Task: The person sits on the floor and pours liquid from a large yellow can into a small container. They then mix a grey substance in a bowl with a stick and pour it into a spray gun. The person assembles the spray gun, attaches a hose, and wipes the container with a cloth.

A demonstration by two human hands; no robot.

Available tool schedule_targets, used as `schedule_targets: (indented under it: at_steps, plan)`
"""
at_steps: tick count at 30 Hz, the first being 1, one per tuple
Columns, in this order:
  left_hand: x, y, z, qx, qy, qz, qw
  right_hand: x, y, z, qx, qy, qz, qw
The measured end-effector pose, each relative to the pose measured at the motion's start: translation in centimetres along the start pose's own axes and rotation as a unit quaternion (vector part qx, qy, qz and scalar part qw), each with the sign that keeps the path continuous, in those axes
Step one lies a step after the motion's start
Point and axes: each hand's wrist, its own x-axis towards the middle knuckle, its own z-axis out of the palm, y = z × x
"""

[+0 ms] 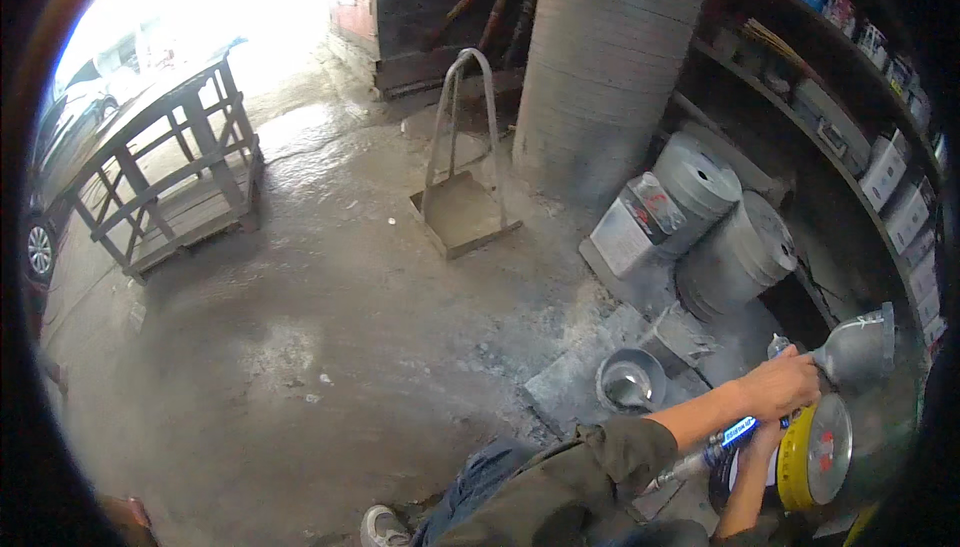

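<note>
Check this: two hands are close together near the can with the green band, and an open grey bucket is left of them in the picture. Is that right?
Not quite: the head view shows that the band on the can is yellow, not green. The left hand and right hand are close together near it, and the open grey bucket is left of them.

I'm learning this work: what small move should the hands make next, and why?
Perhaps ease the blue-labelled tool clear of the yellow-banded can: they overlap in view, contact unclear, and the left hand and right hand are bunched there, so a knock seems possible.
</note>
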Motion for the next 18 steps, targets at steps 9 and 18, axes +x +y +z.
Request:
schedule_targets:
  at_steps: [9, 18]
  plan:
    - [0.3, -1.2, 1.3, -0.067, -0.01, -0.112, 0.991, -0.9, -1.5, 1.7, -0.011, -0.089, -0.033, 0.995]
    - [0.3, 0.5, -2.4, -0.112, -0.049, -0.053, 0.991, -3.3, -4.5, 4.8, 0.005, -0.054, -0.082, 0.995]
